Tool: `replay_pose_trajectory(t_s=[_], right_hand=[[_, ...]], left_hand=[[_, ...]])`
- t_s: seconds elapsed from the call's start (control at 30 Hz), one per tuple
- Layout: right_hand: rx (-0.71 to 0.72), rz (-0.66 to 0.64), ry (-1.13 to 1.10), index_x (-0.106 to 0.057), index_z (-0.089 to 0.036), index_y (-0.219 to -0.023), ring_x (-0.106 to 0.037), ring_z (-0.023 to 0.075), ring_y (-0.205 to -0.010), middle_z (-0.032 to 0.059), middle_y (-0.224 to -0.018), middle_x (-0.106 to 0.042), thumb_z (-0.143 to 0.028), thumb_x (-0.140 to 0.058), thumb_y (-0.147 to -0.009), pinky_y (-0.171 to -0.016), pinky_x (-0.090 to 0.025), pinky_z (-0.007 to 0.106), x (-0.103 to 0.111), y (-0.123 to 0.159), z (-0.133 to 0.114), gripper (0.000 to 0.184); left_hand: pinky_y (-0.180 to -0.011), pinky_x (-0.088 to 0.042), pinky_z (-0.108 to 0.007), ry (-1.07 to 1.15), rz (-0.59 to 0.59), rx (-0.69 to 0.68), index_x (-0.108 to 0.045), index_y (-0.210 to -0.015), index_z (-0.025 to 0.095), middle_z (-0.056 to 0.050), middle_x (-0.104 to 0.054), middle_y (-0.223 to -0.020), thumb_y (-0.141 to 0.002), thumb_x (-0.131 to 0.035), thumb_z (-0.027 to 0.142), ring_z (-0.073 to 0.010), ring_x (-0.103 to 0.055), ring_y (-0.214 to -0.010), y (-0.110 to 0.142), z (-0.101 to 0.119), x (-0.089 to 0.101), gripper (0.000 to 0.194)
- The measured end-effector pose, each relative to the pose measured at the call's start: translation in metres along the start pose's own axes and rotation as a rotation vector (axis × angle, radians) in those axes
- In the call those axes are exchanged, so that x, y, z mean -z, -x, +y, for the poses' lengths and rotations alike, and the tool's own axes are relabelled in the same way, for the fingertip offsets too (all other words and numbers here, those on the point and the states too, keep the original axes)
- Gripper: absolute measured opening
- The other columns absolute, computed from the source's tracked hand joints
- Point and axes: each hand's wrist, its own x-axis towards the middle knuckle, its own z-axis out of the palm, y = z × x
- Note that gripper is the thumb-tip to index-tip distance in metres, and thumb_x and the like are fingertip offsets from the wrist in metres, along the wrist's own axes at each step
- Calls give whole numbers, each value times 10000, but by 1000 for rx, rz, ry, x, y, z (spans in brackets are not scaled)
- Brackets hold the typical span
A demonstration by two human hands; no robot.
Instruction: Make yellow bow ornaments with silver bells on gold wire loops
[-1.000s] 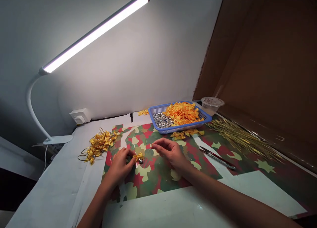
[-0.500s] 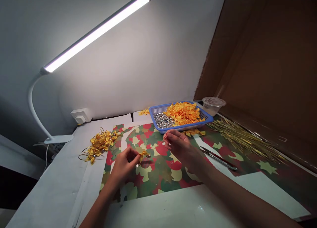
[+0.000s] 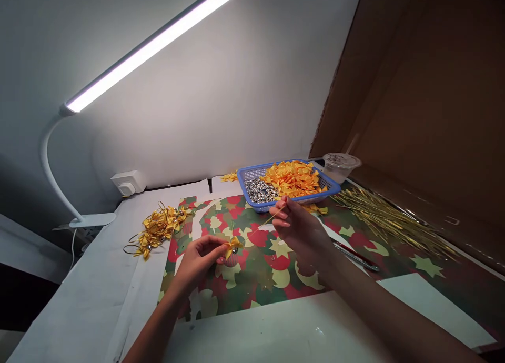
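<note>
Between the thumb and fingers of my left hand [image 3: 201, 258] is a yellow ribbon bow [image 3: 233, 243], with a small silver bell [image 3: 235, 251] hanging at it. My right hand [image 3: 300, 226], up and to the right of the bow, pinches a thin gold cord [image 3: 272, 219] that slants down towards the bow. Whether the cord is joined to the bow is too fine to see. Both hands are over the camouflage-patterned sheet [image 3: 260, 279]. Just beyond my right hand stands a blue basket [image 3: 252, 209] with silver bells [image 3: 260, 190] and yellow bows [image 3: 292, 178] in it.
Bows with bells and cord loops [image 3: 160, 229] lie heaped at left. Loose gold cords [image 3: 390, 221] spread at right, near tweezers [image 3: 359, 256] partly behind my right arm. A lidded plastic cup [image 3: 341, 165] stands behind the basket. A lit lamp [image 3: 153, 47] reaches over the table.
My right hand has moved up and to the right, drawing the gold cord out to a longer visible length. My left hand has shifted slightly right with the bow, which is lifted a little.
</note>
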Motion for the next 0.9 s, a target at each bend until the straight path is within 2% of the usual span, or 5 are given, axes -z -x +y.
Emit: replay_pose_trajectory(t_s=[0.23, 0.53, 0.73, 0.9], right_hand=[[10, 13, -99, -649, -226, -701, -525, 34, -544, -74, -661, -648, -130, -791, -675, -454, -492, 91, 2, 0, -8, 174], [15, 42, -133, -625, -217, -697, -542, 22, -539, -78, -663, -657, -102, -798, -657, -447, -505, 72, 8, -3, -10, 211], [31, 41, -100, -642, -222, -745, -527, 22, -551, -79, -673, -637, -124, -828, -633, -456, -497, 59, 6, 1, -11, 238], [22, 20, -23, -638, -234, -728, -500, 38, -545, -76, -639, -600, -164, -862, -610, -447, -486, 72, 3, 7, -11, 262]], left_hand=[[-547, -481, -202, 104, -17, 1, -721, -668, 166, -10, -687, -645, -619, -799, 350, -91, -558, -527, 6, 2, 2, 206], [-496, -464, -180, 131, 6, -20, -667, -597, 155, 4, -662, -596, -604, -805, 340, -68, -544, -469, 9, 3, 3, 230], [-510, -480, -201, 66, 126, -125, -596, -583, 162, 17, -628, -567, -631, -777, 331, -93, -566, -502, 13, 3, 0, 253], [-529, -482, -217, -33, 250, -259, -569, -581, 180, 30, -592, -568, -655, -745, 256, -106, -559, -531, 16, 2, -3, 206]])
